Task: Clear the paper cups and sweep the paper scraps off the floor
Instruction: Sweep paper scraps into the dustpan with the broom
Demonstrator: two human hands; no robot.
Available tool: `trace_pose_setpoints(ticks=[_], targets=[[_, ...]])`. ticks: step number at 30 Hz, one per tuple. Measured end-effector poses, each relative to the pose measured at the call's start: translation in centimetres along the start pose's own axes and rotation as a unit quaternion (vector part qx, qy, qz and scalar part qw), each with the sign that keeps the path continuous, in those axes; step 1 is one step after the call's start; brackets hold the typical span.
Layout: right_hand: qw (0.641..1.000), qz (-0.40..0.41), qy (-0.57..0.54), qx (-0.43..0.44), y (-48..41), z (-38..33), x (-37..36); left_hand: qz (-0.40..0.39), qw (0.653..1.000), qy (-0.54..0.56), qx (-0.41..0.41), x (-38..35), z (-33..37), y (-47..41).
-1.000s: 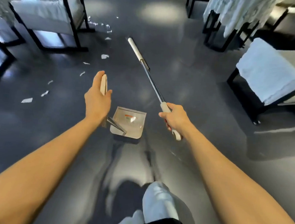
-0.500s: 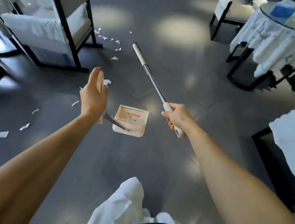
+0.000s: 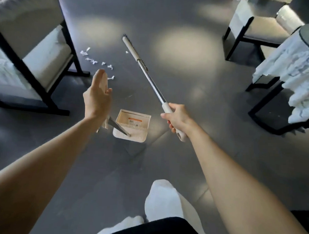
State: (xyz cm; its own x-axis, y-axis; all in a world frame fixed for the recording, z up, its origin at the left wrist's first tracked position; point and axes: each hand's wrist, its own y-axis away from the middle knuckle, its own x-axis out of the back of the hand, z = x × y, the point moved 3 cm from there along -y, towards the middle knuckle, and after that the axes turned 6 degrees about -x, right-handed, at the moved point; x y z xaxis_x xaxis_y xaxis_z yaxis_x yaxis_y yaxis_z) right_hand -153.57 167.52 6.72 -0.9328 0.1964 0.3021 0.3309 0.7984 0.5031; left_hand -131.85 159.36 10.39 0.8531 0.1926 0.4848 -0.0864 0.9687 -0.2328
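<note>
The grey floor (image 3: 184,153) fills the frame, with a black-framed chair (image 3: 38,50) at upper left. At centre, the broom (image 3: 150,77) sits in the right hand's (image 3: 176,117) closed fist. The dustpan (image 3: 137,118) hangs by its handle, clasped under the left hand's (image 3: 96,98) thumb. Paper scraps (image 3: 92,61) lie by the chair leg, so the pan is best set flat beside them and the strokes kept short.

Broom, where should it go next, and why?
Probably sweep the broom left to the paper scraps by the chair, then drag them toward the dustpan. The right hand grips the broom, whose far end lies right of the scraps. The left hand holds the dustpan nearer the person.
</note>
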Motion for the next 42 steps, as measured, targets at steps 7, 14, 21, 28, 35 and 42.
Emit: trace_pose_setpoints(ticks=[7,14,21,28,35,42], targets=[[0.998,-0.015,0.059,0.019,-28.5,-12.7,5.1,0.005,1.0,-0.002,-0.005,-15.6,-0.4,-27.2],[0.992,-0.056,0.107,0.034,-52.9,-30.6,6.6,0.076,0.997,-0.017,0.027,-24.6,0.6,-52.1],[0.985,-0.091,0.134,0.058,-76.8,-45.0,2.5,0.094,0.994,0.009,0.059,-33.5,-4.7,-77.9],[0.965,-0.125,0.208,0.095,-99.0,-62.2,-1.5,0.126,0.987,-0.04,0.095,-36.8,-8.6,-103.1],[0.947,-0.185,0.228,0.127,-121.9,-78.9,-14.0,0.174,0.977,-0.055,0.111,-38.3,-15.3,-128.6],[0.919,-0.263,0.263,0.135,-141.1,-97.1,-30.2,0.273,0.941,-0.109,0.171,-34.3,-23.7,-151.7]])
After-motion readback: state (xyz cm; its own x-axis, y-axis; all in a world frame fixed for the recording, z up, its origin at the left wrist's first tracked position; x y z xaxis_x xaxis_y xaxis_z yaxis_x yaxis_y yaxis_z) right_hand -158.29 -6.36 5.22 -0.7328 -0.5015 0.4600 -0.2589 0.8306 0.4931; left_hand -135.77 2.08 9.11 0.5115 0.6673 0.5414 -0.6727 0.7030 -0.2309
